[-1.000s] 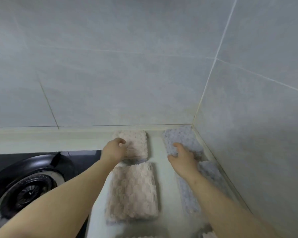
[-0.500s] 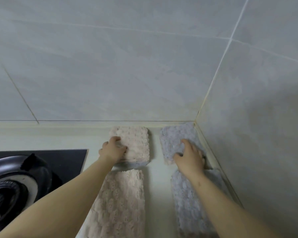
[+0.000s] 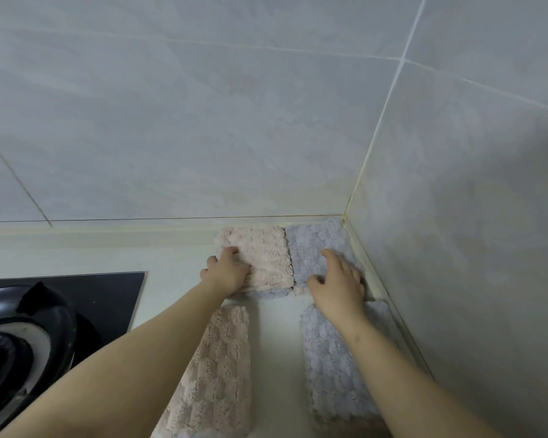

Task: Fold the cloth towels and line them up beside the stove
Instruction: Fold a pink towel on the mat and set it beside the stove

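Two folded towels lie side by side against the back wall: a pink one (image 3: 260,254) and a grey-blue one (image 3: 314,245) in the corner, their edges touching. My left hand (image 3: 227,271) rests on the pink towel's left near part, fingers curled over it. My right hand (image 3: 339,281) lies flat on the grey-blue towel with fingers spread. Nearer to me lie another folded pink towel (image 3: 222,368) and another grey-blue towel (image 3: 332,368), partly hidden under my forearms. The black stove (image 3: 76,311) is at the left.
A pale countertop (image 3: 171,263) runs between the stove and the towels. Grey tiled walls (image 3: 266,121) close in the back and the right side, meeting in a corner just behind the grey-blue towel. A burner ring (image 3: 10,352) sits at the far left.
The gap between the two far towels has closed; both have slid together and toward the back corner under my hands. The view has shifted right.
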